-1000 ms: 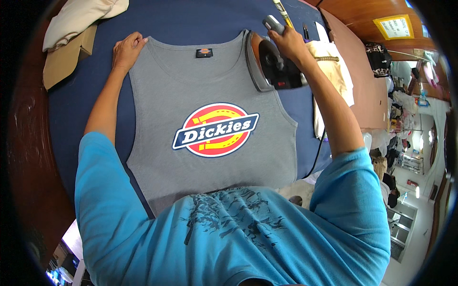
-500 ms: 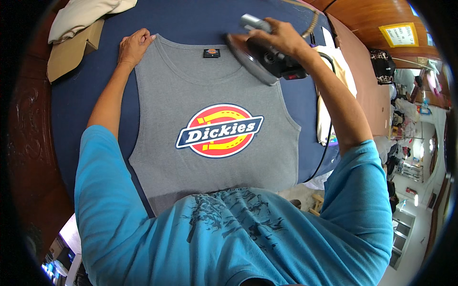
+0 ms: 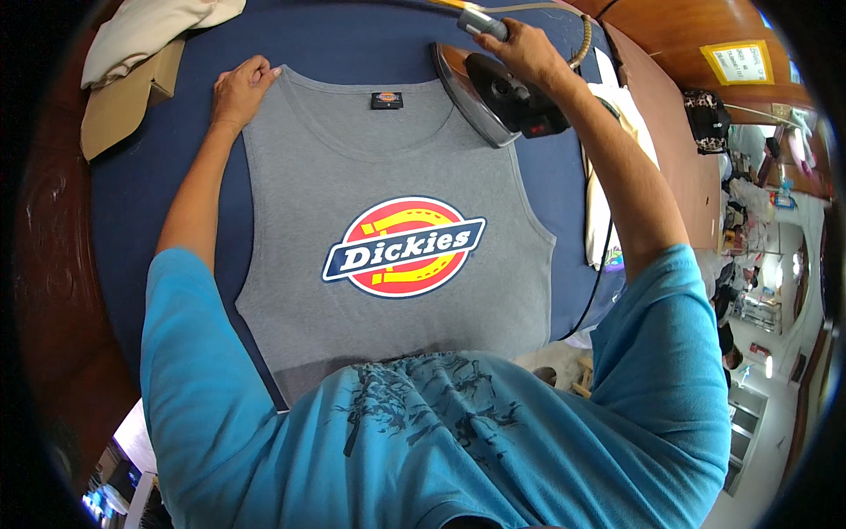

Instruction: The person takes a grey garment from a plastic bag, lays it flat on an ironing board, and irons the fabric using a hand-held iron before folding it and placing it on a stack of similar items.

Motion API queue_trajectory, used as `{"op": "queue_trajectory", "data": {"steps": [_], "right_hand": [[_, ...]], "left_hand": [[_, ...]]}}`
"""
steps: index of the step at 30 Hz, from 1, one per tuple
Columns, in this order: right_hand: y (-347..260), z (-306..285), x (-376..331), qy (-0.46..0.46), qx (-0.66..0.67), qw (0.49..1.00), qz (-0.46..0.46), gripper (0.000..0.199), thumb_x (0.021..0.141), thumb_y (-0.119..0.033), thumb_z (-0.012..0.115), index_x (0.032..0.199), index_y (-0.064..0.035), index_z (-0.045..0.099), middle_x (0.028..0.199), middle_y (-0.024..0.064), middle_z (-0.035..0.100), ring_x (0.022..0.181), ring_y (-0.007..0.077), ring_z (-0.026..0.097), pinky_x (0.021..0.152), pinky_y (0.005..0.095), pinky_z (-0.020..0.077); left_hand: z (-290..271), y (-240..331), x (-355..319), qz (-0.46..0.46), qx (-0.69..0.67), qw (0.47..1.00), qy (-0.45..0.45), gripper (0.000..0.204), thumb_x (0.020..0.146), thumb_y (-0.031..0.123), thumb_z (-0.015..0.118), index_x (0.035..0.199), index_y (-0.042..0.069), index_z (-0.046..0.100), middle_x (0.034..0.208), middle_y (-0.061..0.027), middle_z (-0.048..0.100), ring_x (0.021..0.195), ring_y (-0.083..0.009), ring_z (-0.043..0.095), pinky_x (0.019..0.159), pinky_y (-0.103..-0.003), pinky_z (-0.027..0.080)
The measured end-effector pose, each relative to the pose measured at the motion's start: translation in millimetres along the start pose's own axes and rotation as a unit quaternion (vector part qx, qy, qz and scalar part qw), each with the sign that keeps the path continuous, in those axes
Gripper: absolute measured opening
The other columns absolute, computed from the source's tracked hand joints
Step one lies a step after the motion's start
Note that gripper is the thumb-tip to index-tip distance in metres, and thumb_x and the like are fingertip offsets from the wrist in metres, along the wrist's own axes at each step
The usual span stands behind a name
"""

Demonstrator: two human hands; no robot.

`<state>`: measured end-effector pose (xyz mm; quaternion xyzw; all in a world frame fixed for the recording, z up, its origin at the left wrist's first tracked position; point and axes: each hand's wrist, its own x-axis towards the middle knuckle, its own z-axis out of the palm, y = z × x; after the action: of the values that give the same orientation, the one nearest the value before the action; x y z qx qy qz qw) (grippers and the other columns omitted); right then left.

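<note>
A grey sleeveless shirt [image 3: 388, 176] with a round red, yellow and dark blue print lies flat on a blue padded board [image 3: 335, 44]. My left hand [image 3: 240, 88] presses flat on the shirt's left shoulder strap. My right hand [image 3: 522, 48] grips the handle of a black steam iron [image 3: 493, 93]. The iron is tilted on edge at the shirt's right shoulder strap, with its soleplate facing the neckline.
Cream folded cloth [image 3: 150, 31] and a tan cardboard piece [image 3: 123, 101] lie at the board's far left. White garments [image 3: 608, 176] hang off the board's right side. The iron's cord [image 3: 599, 264] runs down the right. A wooden wall [image 3: 670, 115] stands to the right.
My right hand has carried the iron left along the shirt's right shoulder toward the neckline. My left hand stays on the left strap.
</note>
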<state>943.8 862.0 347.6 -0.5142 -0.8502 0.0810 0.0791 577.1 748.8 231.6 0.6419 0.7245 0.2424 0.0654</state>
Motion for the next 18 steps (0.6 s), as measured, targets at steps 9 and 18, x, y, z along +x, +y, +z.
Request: {"op": "queue_trajectory", "data": {"steps": [9, 18], "right_hand": [[35, 3, 41, 0.003, 0.019, 0.995, 0.097, 0.063, 0.078, -0.055, 0.054, 0.098, 0.0049, 0.061, 0.09, 0.0258, 0.062, 0.087, 0.0335, 0.062, 0.079, 0.0385, 0.0476], [19, -3, -55, -0.009, 0.036, 0.988, 0.148, 0.055, 0.079, -0.042, 0.055, 0.101, 0.0081, 0.056, 0.096, 0.0304, 0.059, 0.096, 0.0414, 0.057, 0.085, 0.0423, 0.0447]], "left_hand": [[-8, 12, 2, -0.034, -0.022, 0.999, -0.025, 0.028, 0.083, 0.035, 0.059, 0.076, 0.008, 0.052, 0.066, -0.0017, 0.053, 0.065, -0.0196, 0.053, 0.077, -0.034, 0.039], [3, -1, -1, 0.003, 0.005, 1.0, 0.003, 0.03, 0.083, 0.038, 0.057, 0.079, 0.009, 0.053, 0.07, -0.0039, 0.057, 0.069, -0.0215, 0.056, 0.077, -0.035, 0.039]]}}
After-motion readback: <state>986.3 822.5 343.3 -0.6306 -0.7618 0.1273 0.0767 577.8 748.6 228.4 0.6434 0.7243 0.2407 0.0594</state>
